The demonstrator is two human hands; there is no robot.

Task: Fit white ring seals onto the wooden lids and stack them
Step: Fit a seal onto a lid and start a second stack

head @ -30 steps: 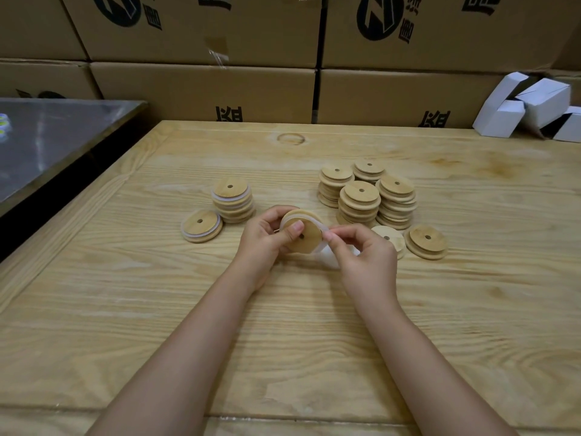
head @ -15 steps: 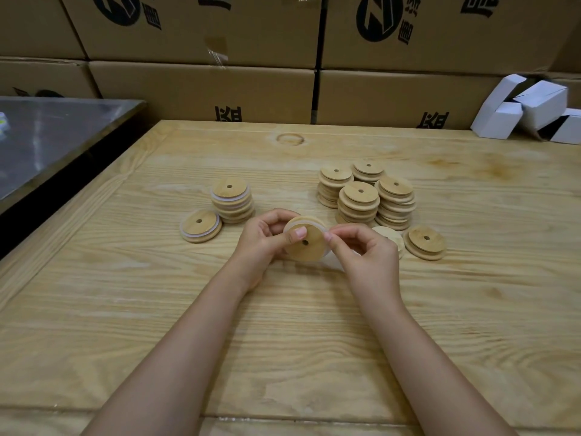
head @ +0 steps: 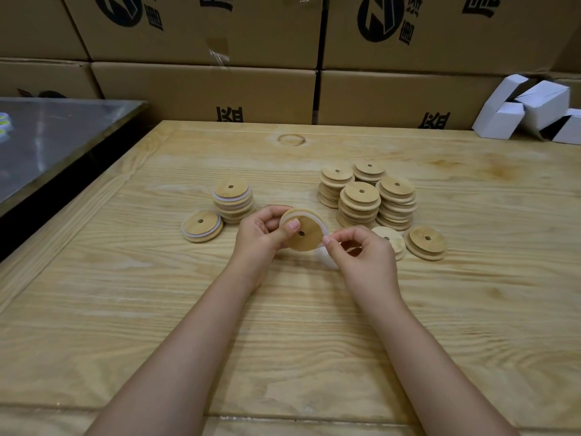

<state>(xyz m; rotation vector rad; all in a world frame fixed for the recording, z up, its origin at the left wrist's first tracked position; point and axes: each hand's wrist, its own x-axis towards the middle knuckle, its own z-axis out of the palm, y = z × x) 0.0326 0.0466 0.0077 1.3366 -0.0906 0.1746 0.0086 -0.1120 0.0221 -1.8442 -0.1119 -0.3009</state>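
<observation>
Lid (head: pixel 303 231), a round pale-wood disc with a centre hole, is held tilted above the table (head: pixel 283 335), gripped by the left hand (head: pixel 259 239) with the thumb on its face. The right hand (head: pixel 361 256) pinches the white ring (head: pixel 323 259) at its right edge. Sealed stacks (head: pixel 232 199) lie to the left, bare stacks (head: pixel 361 199) to the right; grained tabletop spreads nearer.

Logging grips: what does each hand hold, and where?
Left hand grips the wooden lid by its left rim, thumb on its face; right hand pinches the white ring seal beside the lid's right edge.
</observation>
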